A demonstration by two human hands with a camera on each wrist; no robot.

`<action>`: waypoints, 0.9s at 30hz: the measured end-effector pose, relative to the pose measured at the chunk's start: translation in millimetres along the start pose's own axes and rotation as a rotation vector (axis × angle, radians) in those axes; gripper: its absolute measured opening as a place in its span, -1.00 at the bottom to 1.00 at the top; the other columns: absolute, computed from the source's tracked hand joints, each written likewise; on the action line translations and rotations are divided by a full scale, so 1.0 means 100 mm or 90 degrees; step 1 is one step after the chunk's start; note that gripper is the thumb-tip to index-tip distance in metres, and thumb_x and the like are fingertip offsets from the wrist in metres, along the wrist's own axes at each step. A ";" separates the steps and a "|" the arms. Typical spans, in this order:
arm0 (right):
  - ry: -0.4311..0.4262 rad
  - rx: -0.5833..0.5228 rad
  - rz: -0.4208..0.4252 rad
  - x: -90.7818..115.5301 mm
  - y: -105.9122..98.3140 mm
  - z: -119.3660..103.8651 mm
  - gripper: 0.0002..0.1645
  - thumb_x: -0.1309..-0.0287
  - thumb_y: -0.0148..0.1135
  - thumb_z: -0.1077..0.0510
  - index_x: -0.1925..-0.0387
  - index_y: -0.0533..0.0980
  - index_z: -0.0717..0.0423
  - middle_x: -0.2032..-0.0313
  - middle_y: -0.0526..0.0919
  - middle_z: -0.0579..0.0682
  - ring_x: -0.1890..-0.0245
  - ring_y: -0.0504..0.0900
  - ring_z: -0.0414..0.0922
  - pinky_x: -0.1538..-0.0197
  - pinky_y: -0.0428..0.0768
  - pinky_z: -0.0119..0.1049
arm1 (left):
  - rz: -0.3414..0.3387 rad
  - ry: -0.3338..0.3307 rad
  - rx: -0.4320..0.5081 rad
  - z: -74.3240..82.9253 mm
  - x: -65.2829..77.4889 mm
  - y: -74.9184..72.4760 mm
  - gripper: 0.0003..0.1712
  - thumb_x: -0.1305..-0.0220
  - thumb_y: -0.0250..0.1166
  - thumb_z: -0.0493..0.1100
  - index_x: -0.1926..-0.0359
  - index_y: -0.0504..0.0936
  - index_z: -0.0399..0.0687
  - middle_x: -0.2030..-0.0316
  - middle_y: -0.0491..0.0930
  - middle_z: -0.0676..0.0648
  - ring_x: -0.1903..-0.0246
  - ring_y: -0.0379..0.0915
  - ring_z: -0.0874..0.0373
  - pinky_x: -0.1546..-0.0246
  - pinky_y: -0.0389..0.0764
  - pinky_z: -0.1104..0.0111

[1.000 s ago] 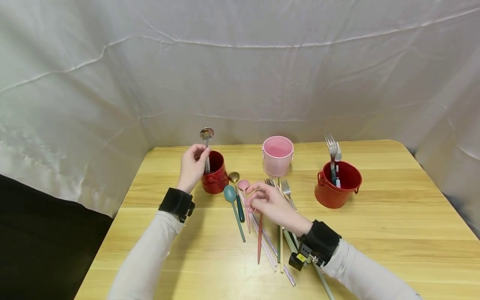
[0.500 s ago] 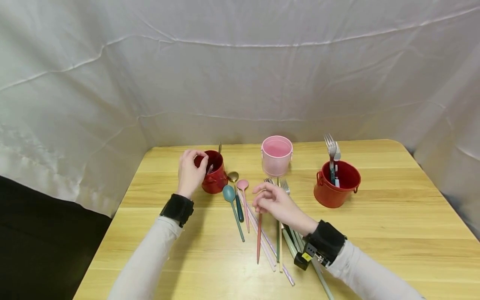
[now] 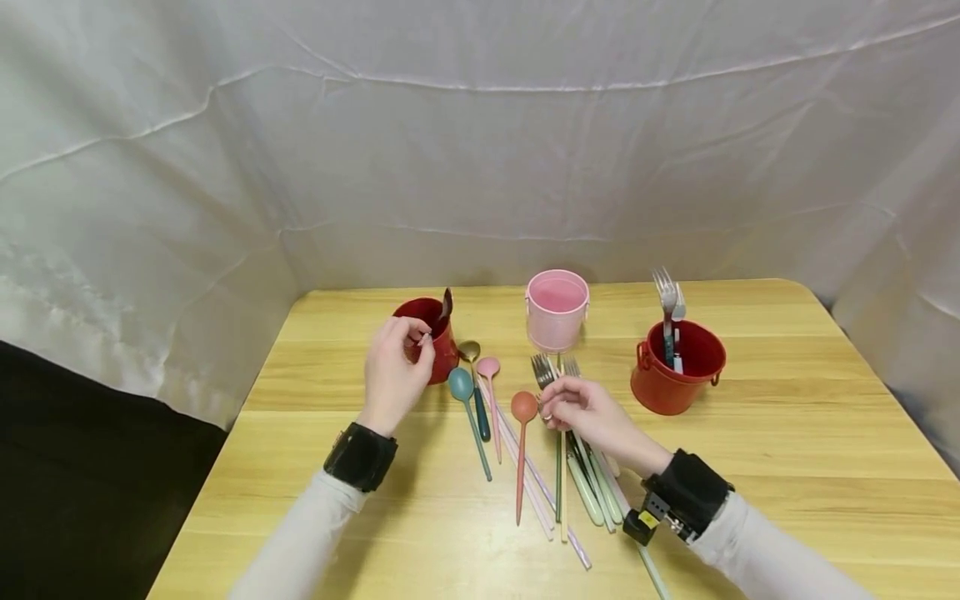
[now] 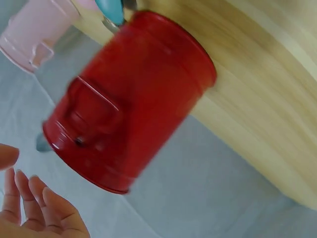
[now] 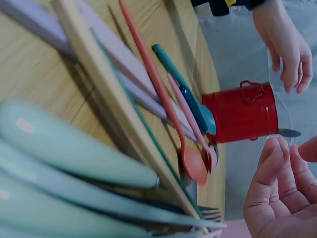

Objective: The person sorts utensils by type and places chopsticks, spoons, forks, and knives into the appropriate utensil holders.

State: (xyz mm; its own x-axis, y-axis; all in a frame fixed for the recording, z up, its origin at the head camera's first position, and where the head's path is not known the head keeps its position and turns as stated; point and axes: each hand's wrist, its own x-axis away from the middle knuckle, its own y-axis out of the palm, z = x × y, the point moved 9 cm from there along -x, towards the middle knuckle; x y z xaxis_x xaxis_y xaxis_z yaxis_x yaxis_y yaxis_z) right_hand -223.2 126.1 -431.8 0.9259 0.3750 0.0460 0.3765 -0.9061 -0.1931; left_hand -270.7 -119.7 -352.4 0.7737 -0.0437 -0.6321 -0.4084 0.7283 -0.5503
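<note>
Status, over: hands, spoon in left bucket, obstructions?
Left hand empty beside left red bucket. Right hand empty near forks. Spoon in bucket, end above rim. Left hand partly hides bucket.

We read this as a makeshift recording booth, not a working kitchen. Creased pale grey fabric [image 3: 525, 167] hangs behind a wood-grain table [image 3: 795, 433] and along both sides; a black area [image 3: 90, 475] fills the lower left. We see a black wristband [image 3: 362, 457] on each arm, the right one with a small camera module [image 3: 640, 527]. Cutlery [image 3: 520, 471] and pails [image 3: 557, 332] look domestic. We can't tell which building.
</note>
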 end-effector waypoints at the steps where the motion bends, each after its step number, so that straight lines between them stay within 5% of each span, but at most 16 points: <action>1: 0.002 0.001 0.001 0.01 -0.02 0.01 -0.76 -0.26 -0.03 0.35 0.09 0.41 0.43 0.22 0.55 0.40 0.28 0.57 0.11 0.20 0.62 -0.23 | -0.008 0.011 -0.007 0.04 0.02 0.02 -0.89 -0.10 0.25 -0.31 0.29 0.56 -0.14 0.39 0.49 -0.04 0.35 0.39 0.09 0.33 0.45 0.25; 5: 0.002 0.008 0.000 0.08 -0.10 0.02 -0.76 -0.27 -0.03 0.35 0.09 0.40 0.45 0.22 0.54 0.42 0.30 0.57 0.05 0.20 0.62 -0.25 | -0.057 0.036 -0.033 0.15 0.13 0.12 -0.87 -0.08 0.25 -0.33 0.30 0.56 -0.12 0.39 0.52 -0.01 0.37 0.42 0.12 0.32 0.48 0.28; 12: -0.017 0.060 0.017 0.22 -0.30 0.00 -0.78 -0.23 0.00 0.37 0.14 0.41 0.47 0.31 0.56 0.35 0.37 0.59 0.05 0.27 0.64 -0.22 | -0.233 0.002 -0.094 0.24 0.40 0.47 -0.86 -0.10 0.27 -0.18 0.27 0.59 -0.04 0.38 0.57 0.01 0.36 0.45 0.14 0.39 0.48 0.27; 17: -0.029 0.116 0.033 0.32 -0.46 0.04 -0.80 -0.21 0.01 0.39 0.16 0.44 0.45 0.32 0.59 0.32 0.36 0.62 0.04 0.26 0.64 -0.23 | -0.323 0.018 -0.131 0.39 0.62 0.73 -0.87 -0.13 0.26 -0.07 0.33 0.56 0.01 0.47 0.47 0.08 0.47 0.37 0.19 0.55 0.40 0.34; 27: -0.036 0.257 0.052 0.45 -0.66 0.08 -0.79 -0.06 0.10 0.38 0.21 0.51 0.33 0.35 0.64 0.12 0.40 0.60 -0.11 0.30 0.59 -0.35 | -0.435 0.030 -0.183 0.58 0.90 1.11 -0.73 -0.10 0.26 0.09 0.59 0.43 0.15 0.60 0.35 0.16 0.55 0.36 0.19 0.63 0.34 0.36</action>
State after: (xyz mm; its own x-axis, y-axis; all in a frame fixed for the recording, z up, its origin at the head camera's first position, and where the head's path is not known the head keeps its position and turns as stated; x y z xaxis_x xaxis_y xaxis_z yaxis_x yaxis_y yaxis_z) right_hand -206.6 204.1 -424.9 0.9448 0.3256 -0.0364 0.2498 -0.7877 -0.5631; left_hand -218.3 -3.4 -439.1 0.8818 -0.4572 -0.1161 0.0415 0.3204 -0.9464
